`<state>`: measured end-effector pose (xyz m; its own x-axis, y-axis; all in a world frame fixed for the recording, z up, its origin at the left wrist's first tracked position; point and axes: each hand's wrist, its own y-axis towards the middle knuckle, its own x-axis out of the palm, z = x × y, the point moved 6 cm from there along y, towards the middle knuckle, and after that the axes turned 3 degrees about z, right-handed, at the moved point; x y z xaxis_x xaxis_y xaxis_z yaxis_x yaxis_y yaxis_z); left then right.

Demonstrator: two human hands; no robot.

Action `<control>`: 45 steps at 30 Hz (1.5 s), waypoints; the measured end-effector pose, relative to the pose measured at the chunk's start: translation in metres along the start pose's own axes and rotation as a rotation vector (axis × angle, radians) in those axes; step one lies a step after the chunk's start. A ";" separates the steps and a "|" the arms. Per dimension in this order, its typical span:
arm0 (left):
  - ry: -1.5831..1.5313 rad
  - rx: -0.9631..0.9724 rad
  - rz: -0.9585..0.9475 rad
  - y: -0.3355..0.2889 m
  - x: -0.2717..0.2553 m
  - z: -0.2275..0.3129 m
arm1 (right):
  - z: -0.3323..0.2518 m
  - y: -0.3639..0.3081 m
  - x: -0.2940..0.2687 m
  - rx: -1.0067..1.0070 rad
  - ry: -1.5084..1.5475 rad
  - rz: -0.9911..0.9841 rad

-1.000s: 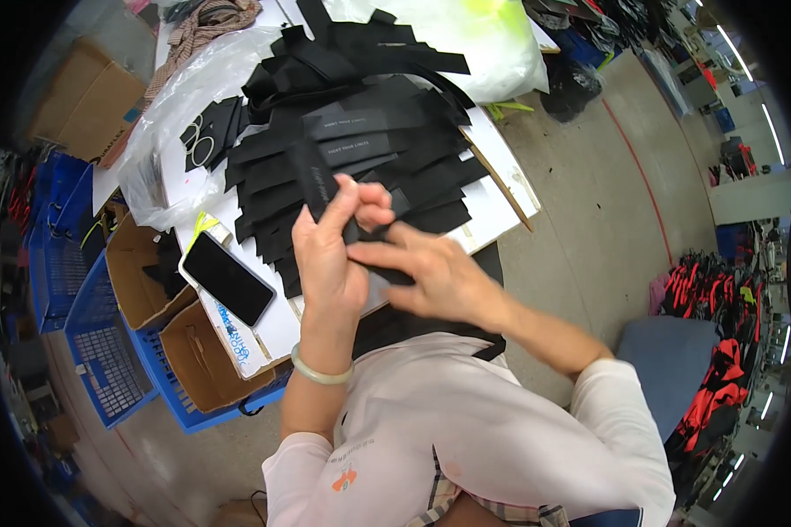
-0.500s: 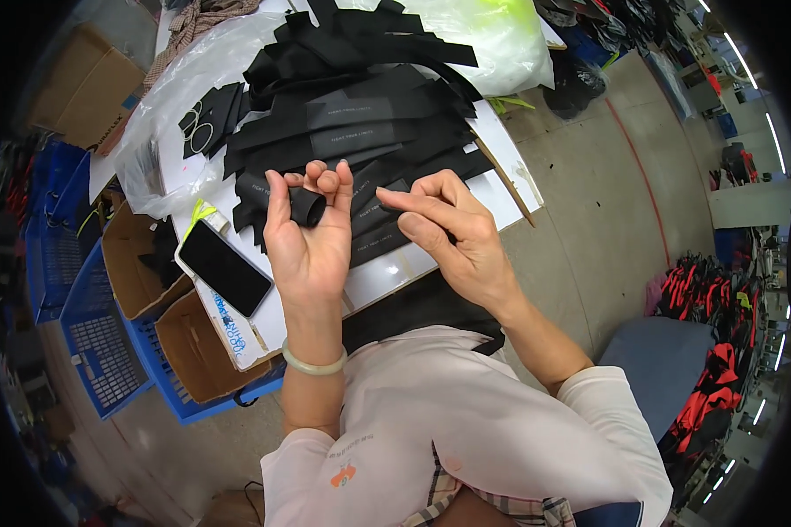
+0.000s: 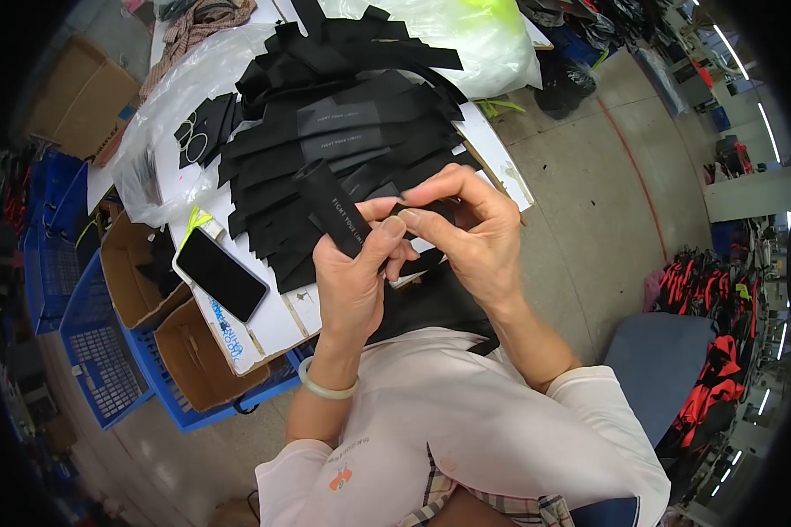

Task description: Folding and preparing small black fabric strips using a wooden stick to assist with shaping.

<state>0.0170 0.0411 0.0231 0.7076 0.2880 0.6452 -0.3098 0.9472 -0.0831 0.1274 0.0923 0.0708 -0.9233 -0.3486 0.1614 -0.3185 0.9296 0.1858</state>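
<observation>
A black fabric strip (image 3: 332, 204) with pale print slants up out of my left hand (image 3: 353, 277), which is closed around its lower part, thumb on top. Close against it, my right hand (image 3: 476, 233) pinches a black piece of fabric (image 3: 424, 212) between thumb and fingers. The fingertips of both hands meet. Whether that piece belongs to the same strip I cannot tell, as the fingers cover it. Under and beyond the hands, many overlapping black strips (image 3: 264, 176) lie fanned out on the white table (image 3: 501, 167).
Left of my hands lies a phone (image 3: 222, 274). Beyond it are white cord loops (image 3: 192, 140) on black pieces and a clear plastic bag (image 3: 141, 176). Cardboard boxes (image 3: 204, 356) and blue crates (image 3: 105, 378) stand at the left. A grey cushioned surface (image 3: 655, 369) is at the right.
My left hand has turned from palm up, with the strip curled in its fingers, to thumb on top, the printed strip extended. Both hands have come together.
</observation>
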 end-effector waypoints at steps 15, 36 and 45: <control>0.520 0.434 -0.109 0.015 0.007 0.077 | 0.017 -0.005 -0.006 -0.055 -0.033 -0.166; -0.581 -0.288 0.227 0.034 -0.009 -0.003 | -0.024 -0.014 0.009 -0.609 -0.814 -0.108; -0.383 -0.134 0.220 0.032 -0.006 -0.002 | -0.020 -0.014 0.020 -0.577 -0.862 -0.173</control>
<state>0.0040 0.0700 0.0153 0.3406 0.4357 0.8332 -0.3240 0.8863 -0.3310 0.1172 0.0699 0.0912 -0.7875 -0.0567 -0.6138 -0.5191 0.5980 0.6107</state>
